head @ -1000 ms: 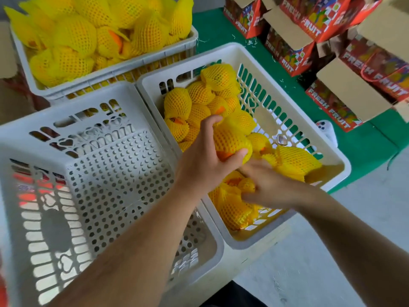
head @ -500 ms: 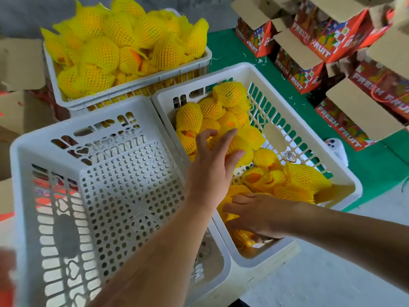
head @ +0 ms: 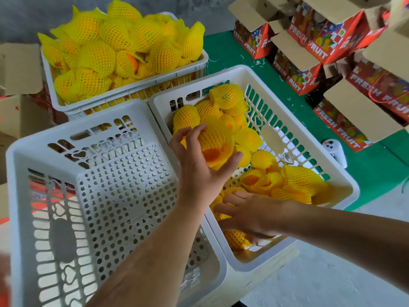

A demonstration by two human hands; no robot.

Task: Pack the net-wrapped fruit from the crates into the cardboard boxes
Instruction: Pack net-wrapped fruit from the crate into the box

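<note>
Yellow foam netting everywhere: three white plastic crates side by side. Far crate (head: 124, 100) was heaped with wrapped fruit, near-left crate (head: 28, 165) held none that I could see, right-hand crate (head: 345, 185) was roughly half full.

Left hand (head: 199, 165) had one net-wrapped fruit (head: 215, 140) gripped between thumb and curled fingers, lifted just above the pile in the right-hand crate, orange skin showing at the open end of the net. Right hand (head: 245, 212) was lower, at the crate's near corner, fingers spread down among the fruit there. Couldn't tell whether it had actually closed on one; the fingertips were buried and blurred.

Step in hand, as I read it: picking. One fruit secured, a second being gathered.

Cardboard boxes (head: 318, 43), red, printed FRESH FRUIT, stood with flaps open on the green cloth (head: 228, 54) beyond the crates, well apart from both hands. None of their insides were visible, so progress couldn't be judged.

Next move called for carrying the fruit across the crate rim to an open box, clearing the raised flaps. Net was loose at the end, so it could snag or slip.
</note>
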